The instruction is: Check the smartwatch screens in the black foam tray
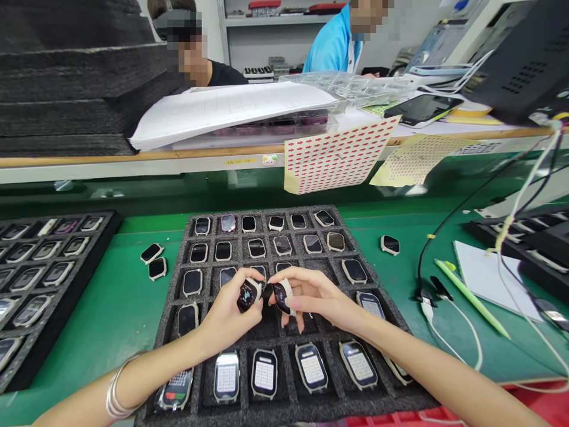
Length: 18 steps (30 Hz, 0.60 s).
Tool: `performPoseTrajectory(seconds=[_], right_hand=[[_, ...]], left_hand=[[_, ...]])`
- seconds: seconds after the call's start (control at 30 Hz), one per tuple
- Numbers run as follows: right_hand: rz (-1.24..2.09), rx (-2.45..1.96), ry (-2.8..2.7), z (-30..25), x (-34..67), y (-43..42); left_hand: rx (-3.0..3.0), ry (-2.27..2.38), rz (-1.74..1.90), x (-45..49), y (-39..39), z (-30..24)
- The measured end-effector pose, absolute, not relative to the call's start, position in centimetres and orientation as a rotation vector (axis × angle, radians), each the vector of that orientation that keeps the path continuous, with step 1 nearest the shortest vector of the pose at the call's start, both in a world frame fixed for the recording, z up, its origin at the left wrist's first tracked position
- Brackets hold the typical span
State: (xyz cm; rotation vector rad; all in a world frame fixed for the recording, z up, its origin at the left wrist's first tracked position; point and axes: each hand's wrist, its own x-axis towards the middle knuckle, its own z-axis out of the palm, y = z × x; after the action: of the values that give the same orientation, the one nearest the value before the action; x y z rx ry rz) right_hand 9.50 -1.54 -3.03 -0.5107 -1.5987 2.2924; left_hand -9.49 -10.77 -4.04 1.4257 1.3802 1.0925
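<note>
My left hand (235, 308) is closed around a smartwatch body (249, 295) with a lit dark face. My right hand (313, 296) grips a second smartwatch body (282, 296), its pale case tilted and its screen partly lit. A small dark piece sits between the two watches; I cannot make out what it is. Both hands are above the middle of a black foam tray (284, 339), whose compartments hold several strapless watches. In the front row, a watch (264, 372) and its neighbours show white grids on their screens. My forearms and hands hide some compartments.
Two loose watches (156, 261) lie left of the tray, another watch (390, 244) lies right. A second foam tray (95, 270) is at far left. Cables (466, 332), a green pen (473, 299) and white paper (493, 276) lie right. Two people sit beyond the shelf (200, 160).
</note>
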Motion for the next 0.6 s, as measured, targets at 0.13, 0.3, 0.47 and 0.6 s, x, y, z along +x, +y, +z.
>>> performPoseTrajectory(seconds=[0.13, 0.3, 0.47, 0.6], right_hand=[[2.304, -0.496, -1.604, -2.9, 9.6, -1.6], [2.32, -0.498, -1.603, -2.8, 9.6, -1.7], [2.351, -0.506, -1.568, -2.8, 9.5, -1.5], [2.422, -0.573, -1.449, -3.0, 9.4, -1.5]], left_hand=[[1.417, 1.393, 1.095, -9.5, -10.8, -4.0], [1.418, 1.334, 1.039, -9.4, -10.9, -3.8], [1.352, 1.35, 1.019, -9.5, -10.7, -4.5], [1.143, 1.202, 1.041, -9.8, -10.5, -5.0]])
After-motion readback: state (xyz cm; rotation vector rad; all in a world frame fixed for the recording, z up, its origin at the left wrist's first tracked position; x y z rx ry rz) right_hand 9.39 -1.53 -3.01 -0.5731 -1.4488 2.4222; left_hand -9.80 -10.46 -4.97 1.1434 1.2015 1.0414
